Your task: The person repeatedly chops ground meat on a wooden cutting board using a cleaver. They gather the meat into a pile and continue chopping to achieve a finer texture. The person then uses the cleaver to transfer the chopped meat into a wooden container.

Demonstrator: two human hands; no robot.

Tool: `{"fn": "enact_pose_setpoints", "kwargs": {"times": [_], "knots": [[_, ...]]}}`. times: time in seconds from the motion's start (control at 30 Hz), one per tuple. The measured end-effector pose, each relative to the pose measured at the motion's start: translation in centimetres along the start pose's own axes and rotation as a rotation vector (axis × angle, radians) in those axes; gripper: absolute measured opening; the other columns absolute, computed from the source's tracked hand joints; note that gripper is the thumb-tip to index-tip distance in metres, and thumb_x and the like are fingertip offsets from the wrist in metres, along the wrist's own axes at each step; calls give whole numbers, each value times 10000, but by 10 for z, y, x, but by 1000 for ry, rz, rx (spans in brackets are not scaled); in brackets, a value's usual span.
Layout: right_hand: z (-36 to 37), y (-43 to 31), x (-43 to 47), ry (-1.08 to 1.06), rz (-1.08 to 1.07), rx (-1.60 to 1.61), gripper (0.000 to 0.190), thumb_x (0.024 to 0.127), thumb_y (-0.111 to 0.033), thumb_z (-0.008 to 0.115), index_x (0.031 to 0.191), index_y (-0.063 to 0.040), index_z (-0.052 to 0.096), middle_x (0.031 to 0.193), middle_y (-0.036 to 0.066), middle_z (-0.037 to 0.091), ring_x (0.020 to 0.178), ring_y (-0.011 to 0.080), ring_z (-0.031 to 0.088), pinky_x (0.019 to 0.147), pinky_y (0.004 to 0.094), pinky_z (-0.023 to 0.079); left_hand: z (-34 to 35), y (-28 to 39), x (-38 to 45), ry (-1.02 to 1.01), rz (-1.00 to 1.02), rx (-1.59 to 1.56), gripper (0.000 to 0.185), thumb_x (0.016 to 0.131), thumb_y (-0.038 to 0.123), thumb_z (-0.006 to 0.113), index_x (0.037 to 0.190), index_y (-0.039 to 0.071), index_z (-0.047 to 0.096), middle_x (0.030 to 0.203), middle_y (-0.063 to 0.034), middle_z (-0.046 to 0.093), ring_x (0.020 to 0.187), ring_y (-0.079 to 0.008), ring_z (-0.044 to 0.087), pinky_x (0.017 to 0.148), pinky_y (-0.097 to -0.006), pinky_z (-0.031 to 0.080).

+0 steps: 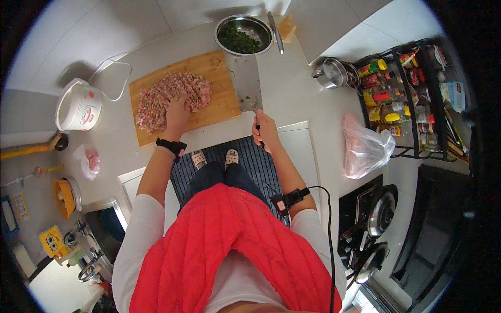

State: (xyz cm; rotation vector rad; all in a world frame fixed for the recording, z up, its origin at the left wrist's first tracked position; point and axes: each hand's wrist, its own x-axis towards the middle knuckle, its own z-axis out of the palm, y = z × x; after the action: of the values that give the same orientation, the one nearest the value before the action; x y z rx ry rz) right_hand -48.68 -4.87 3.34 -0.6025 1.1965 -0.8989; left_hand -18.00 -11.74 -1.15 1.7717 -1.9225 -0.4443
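Note:
Minced meat point(172, 96) with green bits is spread over a wooden cutting board point(219, 86). My left hand point(178, 115) touches the near side of the meat; its fingertips are partly hidden, so whether they grip any is unclear. Right of the board, at the counter's front edge, my right hand point(267, 130) is closed around a black handle point(258, 133), likely a knife's; its blade is hard to make out. Beyond it lies a grey flat surface point(246, 76) with scattered green bits. Chopped greens point(242, 42) lie in a steel bowl point(267, 46) behind the board.
A knife point(276, 33) rests beside the bowl. A white appliance point(80, 105) with a cord and a small bag of pink food point(92, 160) stand left. On the right are a plastic bag point(366, 146), a glass lid point(334, 72), a black condiment rack point(407, 98) and a stove point(360, 219) with pans.

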Motion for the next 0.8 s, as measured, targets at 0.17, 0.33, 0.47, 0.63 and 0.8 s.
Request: {"fn": "enact_pose_setpoints", "kwargs": {"times": [0.17, 0.33, 0.47, 0.63, 0.8], "knots": [[-1, -1, -2, -33, 9, -16, 443, 1007, -475, 435, 781, -94, 437, 504, -10, 371, 348, 86, 330, 306, 253, 302, 56, -1, -52, -62, 234, -59, 207, 856, 108, 590, 1051, 81, 653, 1129, -159, 627, 1023, -377, 584, 855, -451, 493], [-7, 8, -3, -48, -9, -17, 460, 989, -507, 458, 786, -94, 435, 515, -9, 376, 346, 82, 320, 304, 247, 286, 72, 32, -81, -253, 352, -21, 195, 849, 104, 566, 1028, 52, 625, 1067, -167, 621, 997, -361, 592, 798, -440, 511], [-7, 8, -3, -50, 5, -42, 452, 999, -484, 447, 777, -91, 436, 510, -4, 375, 346, 87, 322, 306, 254, 290, 83, 36, -87, -215, 382, 186, 186, 848, 78, 527, 1011, 18, 594, 1071, -173, 607, 1014, -341, 594, 806, -422, 524], [-4, 5, -4, -47, 54, -34, 429, 1009, -442, 439, 769, -86, 439, 502, 2, 379, 345, 96, 334, 307, 267, 305, 85, 44, -86, -237, 334, 212, 155, 809, 52, 544, 954, 11, 580, 1062, -167, 588, 1038, -328, 582, 816, -409, 536], [-1, 4, -2, -71, 48, -66, 430, 1007, -453, 438, 779, -89, 438, 512, 4, 380, 347, 93, 327, 309, 265, 302, 85, 40, -83, -292, 287, 237, 185, 803, 44, 528, 980, 0, 558, 1039, -199, 589, 992, -372, 596, 775, -424, 536]]}}
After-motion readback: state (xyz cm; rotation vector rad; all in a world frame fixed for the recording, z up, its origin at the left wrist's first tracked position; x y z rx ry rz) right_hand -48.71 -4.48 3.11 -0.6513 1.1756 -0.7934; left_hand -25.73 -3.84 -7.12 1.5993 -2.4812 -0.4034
